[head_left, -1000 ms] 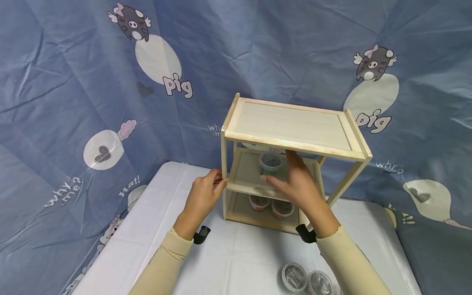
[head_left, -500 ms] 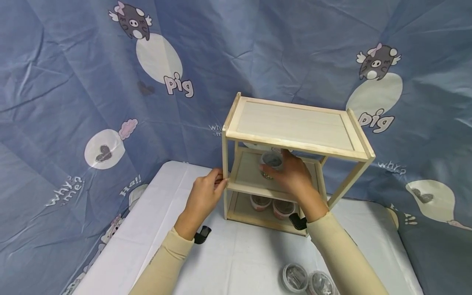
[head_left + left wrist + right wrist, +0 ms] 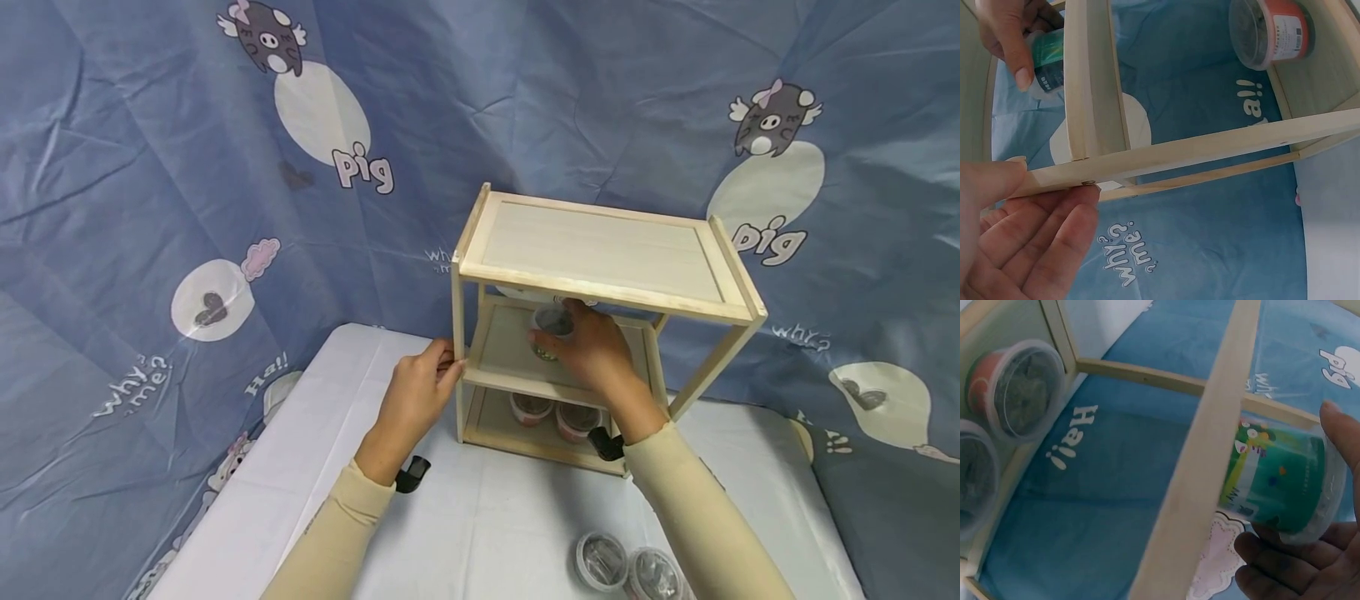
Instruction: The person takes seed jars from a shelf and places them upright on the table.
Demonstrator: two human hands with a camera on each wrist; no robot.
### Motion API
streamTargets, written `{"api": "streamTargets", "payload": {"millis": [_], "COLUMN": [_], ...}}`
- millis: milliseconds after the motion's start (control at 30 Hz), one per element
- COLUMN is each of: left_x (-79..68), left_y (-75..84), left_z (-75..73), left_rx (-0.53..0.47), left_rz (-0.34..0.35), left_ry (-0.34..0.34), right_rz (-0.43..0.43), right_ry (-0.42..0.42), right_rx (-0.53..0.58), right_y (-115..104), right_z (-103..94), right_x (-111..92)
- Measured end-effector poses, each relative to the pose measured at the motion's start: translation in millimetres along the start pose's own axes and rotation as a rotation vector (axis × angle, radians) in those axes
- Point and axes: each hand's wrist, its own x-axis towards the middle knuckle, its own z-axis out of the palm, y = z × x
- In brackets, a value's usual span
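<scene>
A small wooden three-tier rack [image 3: 600,250] stands on the white-covered table. My left hand [image 3: 416,400] pinches its front left post [image 3: 1210,150] between thumb and fingers, at about the height of the middle shelf. Reaching in under the top board, my right hand [image 3: 596,354] holds a clear plastic tub [image 3: 1279,475] with a green cartoon label, thumb on one side and fingers on the other. The tub is upright over the middle shelf [image 3: 502,358]; in the head view the hand covers its right part.
Two red-labelled tubs, a left one [image 3: 531,407] and a right one [image 3: 577,421], sit on the bottom shelf. Near the front of the table are two more lidded tubs [image 3: 602,560], close to my right sleeve [image 3: 697,500]. A blue printed cloth [image 3: 585,100] hangs behind the rack.
My right hand has moved left along the middle shelf and closed its thumb and fingers around the green-labelled tub. The left hand stays on the post.
</scene>
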Motion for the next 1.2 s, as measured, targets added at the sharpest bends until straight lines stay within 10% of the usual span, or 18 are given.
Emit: {"api": "streamTargets", "payload": {"millis": [367, 1200], "left_x": [1.3, 0.5], "left_y": [0.6, -1.9], "left_z": [1.2, 0.9], "left_rx": [0.006, 0.007], "left_rz": [0.01, 0.003], "left_ry": [-0.005, -0.005], "right_rz": [-0.018, -0.415], "right_ry": [0.06, 0.402], "right_rx": [0.048, 0.018], "right_y": [5, -12], "right_z": [4.5, -4.3], "right_x": [-7, -79]}}
